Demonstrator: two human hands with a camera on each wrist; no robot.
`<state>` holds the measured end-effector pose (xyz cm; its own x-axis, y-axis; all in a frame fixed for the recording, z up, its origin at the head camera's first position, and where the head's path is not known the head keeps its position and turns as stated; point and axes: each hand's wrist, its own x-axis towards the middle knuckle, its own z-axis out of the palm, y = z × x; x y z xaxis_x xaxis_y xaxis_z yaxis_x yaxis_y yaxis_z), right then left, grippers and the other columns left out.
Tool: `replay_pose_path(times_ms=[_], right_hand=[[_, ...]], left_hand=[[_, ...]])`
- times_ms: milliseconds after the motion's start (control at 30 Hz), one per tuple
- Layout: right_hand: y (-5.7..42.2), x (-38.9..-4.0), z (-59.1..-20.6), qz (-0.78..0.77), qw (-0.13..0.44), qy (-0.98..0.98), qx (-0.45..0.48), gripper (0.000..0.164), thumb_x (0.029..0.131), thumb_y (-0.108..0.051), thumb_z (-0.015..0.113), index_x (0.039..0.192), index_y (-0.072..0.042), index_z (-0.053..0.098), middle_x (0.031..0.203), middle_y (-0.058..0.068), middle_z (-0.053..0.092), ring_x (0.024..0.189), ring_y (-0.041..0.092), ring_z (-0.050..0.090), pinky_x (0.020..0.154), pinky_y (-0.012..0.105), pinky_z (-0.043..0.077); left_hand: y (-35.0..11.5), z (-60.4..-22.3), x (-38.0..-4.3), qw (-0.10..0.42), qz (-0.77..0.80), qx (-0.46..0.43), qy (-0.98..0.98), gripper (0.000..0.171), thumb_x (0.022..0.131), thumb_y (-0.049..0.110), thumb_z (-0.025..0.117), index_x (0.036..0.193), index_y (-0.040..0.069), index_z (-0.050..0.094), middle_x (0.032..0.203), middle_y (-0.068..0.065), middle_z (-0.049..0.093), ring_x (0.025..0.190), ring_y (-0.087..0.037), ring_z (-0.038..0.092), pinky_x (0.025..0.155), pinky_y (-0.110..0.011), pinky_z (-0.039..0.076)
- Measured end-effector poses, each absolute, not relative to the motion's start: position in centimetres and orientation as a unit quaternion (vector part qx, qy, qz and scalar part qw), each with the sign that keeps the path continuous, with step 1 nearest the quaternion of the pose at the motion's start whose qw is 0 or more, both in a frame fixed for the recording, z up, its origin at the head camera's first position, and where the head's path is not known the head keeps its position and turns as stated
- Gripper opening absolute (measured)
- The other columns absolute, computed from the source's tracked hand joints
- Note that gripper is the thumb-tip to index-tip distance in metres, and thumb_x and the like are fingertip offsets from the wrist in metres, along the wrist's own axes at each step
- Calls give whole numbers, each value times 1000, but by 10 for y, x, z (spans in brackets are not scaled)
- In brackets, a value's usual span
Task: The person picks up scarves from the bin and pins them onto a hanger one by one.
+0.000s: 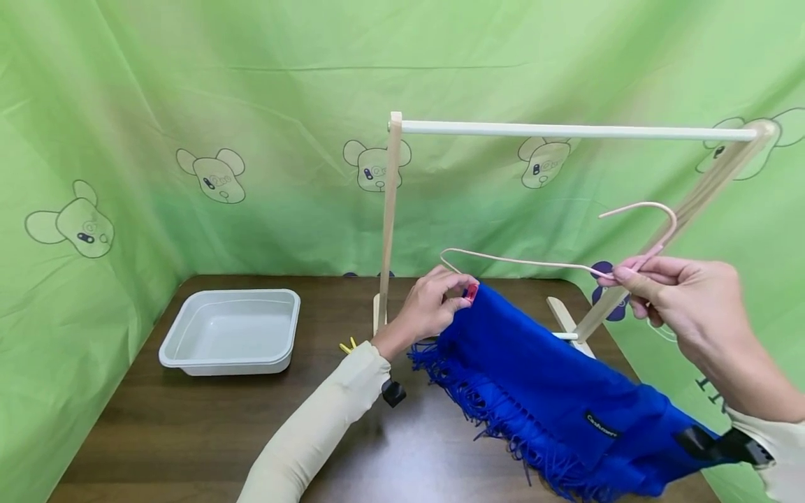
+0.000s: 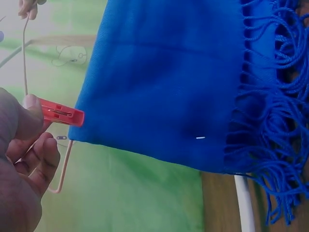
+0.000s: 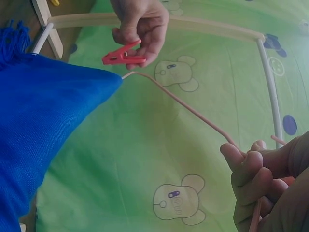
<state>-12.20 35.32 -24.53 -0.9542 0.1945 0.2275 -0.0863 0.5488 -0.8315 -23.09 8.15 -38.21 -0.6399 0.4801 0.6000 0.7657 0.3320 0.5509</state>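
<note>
My left hand [image 1: 430,304] pinches a red clothespin [image 2: 63,113] between thumb and fingers. The clothespin is at the upper corner of a blue fringed scarf [image 1: 534,363]; in the right wrist view a small gap shows between them. My right hand [image 1: 698,300] grips a pink wire hanger [image 1: 522,261] at the base of its hook, holding it up in front of the rack. Folded over the hanger, the scarf slants down to the right, its fringe hanging toward the table. Cloth hides the hanger's lower bar.
A wooden drying rack [image 1: 390,209] with a white top rod [image 1: 566,130] stands behind my hands. At the left of the brown table [image 1: 144,426] sits a white plastic basin [image 1: 229,360]. A yellow clothespin [image 1: 347,346] lies beside my left forearm. Green curtains surround the table.
</note>
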Motion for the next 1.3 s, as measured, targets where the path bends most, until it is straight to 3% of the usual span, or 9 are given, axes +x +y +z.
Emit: replay_pose_path(times_ms=[600, 1100, 1300], right_hand=[[352, -119, -245, 464, 146, -874, -12, 20, 83, -18, 67, 88, 1, 69, 69, -8, 72, 41, 15, 49, 37, 33, 31], [350, -118, -236, 463, 147, -874, -11, 12, 84, -16, 66, 88, -7, 72, 67, -9, 71, 40, 15, 47, 36, 33, 29], [348, -118, -236, 454, 148, -878, -7, 13, 84, -17, 66, 87, -6, 72, 67, -10, 71, 40, 15, 45, 36, 34, 27]], left_hand=[[93, -374, -237, 185, -458, -373, -785, 20, 82, 15, 69, 102, 15, 68, 90, 1, 64, 84, -9, 56, 68, -8, 43], [98, -371, -238, 203, -460, -390, -771, 18, 83, 16, 67, 101, 14, 68, 92, 3, 64, 84, -5, 54, 67, -7, 42], [99, -374, -241, 251, -487, -411, -728, 15, 82, 11, 67, 97, 9, 72, 92, 0, 71, 85, -7, 57, 73, -9, 45]])
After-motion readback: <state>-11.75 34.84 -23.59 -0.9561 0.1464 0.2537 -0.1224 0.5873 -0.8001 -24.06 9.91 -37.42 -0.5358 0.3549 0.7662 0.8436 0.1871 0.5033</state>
